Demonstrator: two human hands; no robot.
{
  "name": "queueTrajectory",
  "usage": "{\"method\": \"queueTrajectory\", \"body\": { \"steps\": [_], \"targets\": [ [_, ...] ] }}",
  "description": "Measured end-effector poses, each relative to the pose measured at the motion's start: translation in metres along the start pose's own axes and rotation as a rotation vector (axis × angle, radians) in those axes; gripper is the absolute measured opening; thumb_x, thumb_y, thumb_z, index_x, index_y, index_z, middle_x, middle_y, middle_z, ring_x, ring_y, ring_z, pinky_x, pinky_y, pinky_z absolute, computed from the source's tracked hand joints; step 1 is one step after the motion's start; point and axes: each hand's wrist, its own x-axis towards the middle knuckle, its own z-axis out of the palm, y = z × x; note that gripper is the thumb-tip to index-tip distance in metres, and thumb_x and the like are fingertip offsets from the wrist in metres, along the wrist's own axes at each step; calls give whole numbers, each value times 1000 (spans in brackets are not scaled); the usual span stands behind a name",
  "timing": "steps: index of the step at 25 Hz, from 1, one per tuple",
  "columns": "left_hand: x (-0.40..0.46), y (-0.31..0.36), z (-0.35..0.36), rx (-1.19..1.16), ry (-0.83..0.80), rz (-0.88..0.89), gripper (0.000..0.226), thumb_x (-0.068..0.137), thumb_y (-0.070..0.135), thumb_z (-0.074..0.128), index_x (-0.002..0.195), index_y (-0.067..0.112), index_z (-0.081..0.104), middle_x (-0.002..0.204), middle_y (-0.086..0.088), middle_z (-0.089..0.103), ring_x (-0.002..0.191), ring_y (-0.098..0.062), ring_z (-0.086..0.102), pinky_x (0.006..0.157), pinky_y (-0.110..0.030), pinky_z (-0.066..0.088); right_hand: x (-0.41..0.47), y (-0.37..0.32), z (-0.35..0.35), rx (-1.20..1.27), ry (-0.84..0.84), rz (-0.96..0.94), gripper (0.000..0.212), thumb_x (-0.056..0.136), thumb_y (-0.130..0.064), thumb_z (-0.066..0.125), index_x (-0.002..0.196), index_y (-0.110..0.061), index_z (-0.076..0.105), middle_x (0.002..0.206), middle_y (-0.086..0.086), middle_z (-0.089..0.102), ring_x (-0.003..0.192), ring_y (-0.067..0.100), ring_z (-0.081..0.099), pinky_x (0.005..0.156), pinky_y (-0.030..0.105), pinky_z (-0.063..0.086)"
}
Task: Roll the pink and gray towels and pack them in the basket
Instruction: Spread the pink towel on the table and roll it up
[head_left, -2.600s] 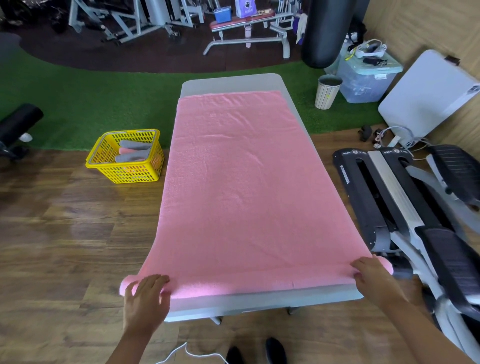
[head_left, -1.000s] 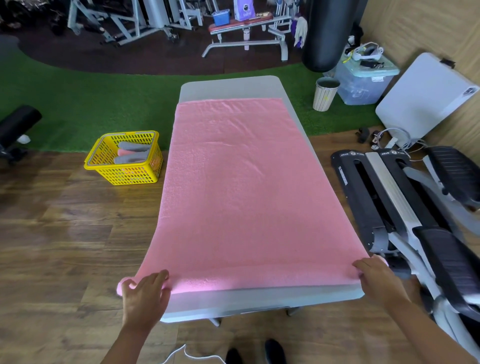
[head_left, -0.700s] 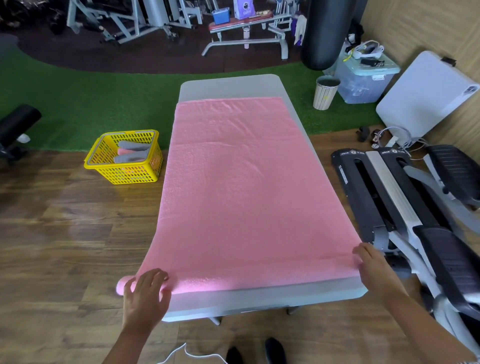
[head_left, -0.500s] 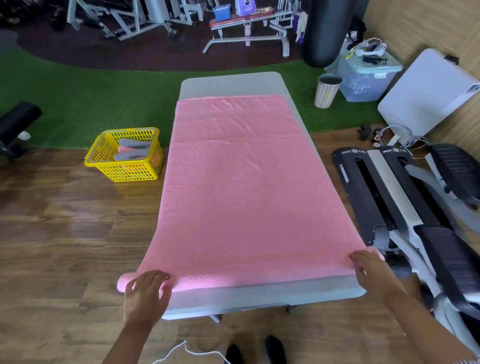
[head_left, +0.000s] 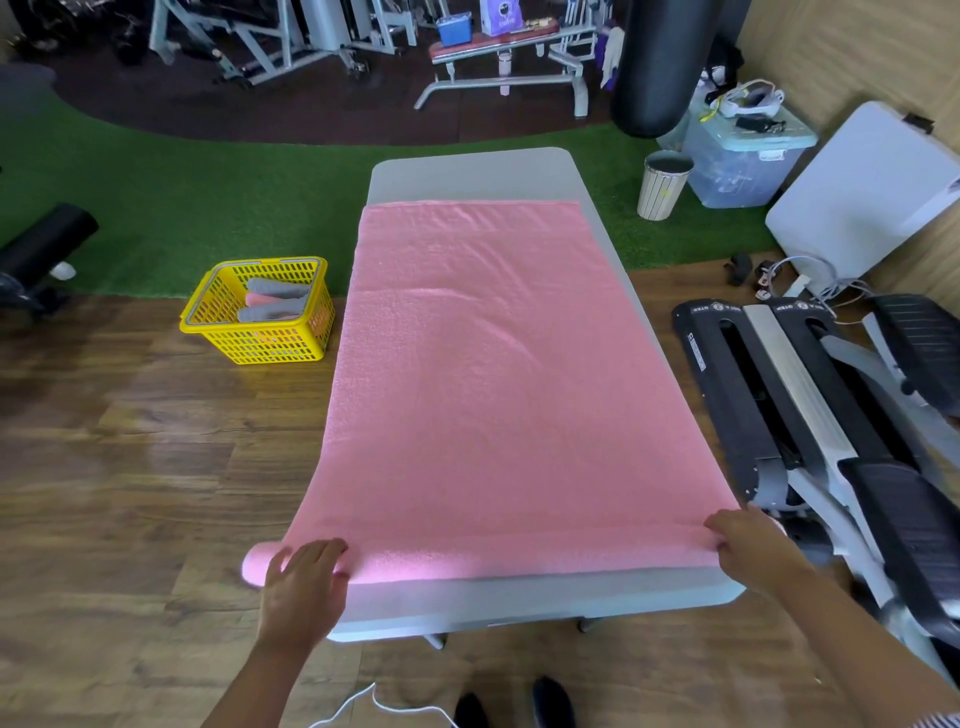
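A pink towel (head_left: 478, 374) lies spread along a grey table (head_left: 467, 174). Its near edge is wound into a thin roll (head_left: 519, 558) across the table's width. My left hand (head_left: 304, 584) presses on the roll's left end, which sticks out past the table edge, with its fingers laid over it. My right hand (head_left: 753, 543) grips the right end with curled fingers. A yellow basket (head_left: 291, 345) stands on the floor left of the table, holding rolled grey towels (head_left: 270, 313) and a pink one (head_left: 260, 299).
An exercise machine (head_left: 810, 415) stands close along the table's right side. A bin (head_left: 662, 187), a plastic crate (head_left: 743, 161) and a white folded table (head_left: 857, 197) sit at the far right. A white cable (head_left: 363, 701) and my shoes (head_left: 514, 706) are on the wooden floor below.
The roll has moved a little away from me, baring more grey table at the near edge. The towel's far edge has drawn closer. Both hands stayed on the roll's ends.
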Motion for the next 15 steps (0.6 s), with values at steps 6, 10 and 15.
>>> {"method": "queueTrajectory", "body": {
  "steps": [6, 10, 15],
  "targets": [
    [0, 2, 8, -80, -8, -60, 29, 72, 21, 38, 82, 10, 63, 83, -3, 65, 75, -28, 66, 75, -56, 53, 4, -8, 15, 288, 311, -22, 44, 54, 19, 68, 89, -6, 63, 89, 6, 61, 74, 28, 62, 65, 29, 45],
    [-5, -1, 15, -65, -19, -43, 36, 69, 27, 46, 90, 9, 69, 89, -2, 70, 85, -22, 64, 84, -61, 48, -5, -5, 31, 341, 311, -24, 46, 65, 20, 62, 106, -1, 65, 109, 11, 63, 102, 33, 59, 96, 47, 43],
    [-2, 6, 20, -87, -87, -93, 63, 33, -4, 89, 92, 5, 68, 87, -6, 70, 84, -27, 67, 82, -69, 46, -1, -13, 25, 240, 247, -34, 60, 52, 19, 68, 108, -2, 64, 108, 10, 64, 103, 33, 60, 101, 46, 37]
  ]
}}
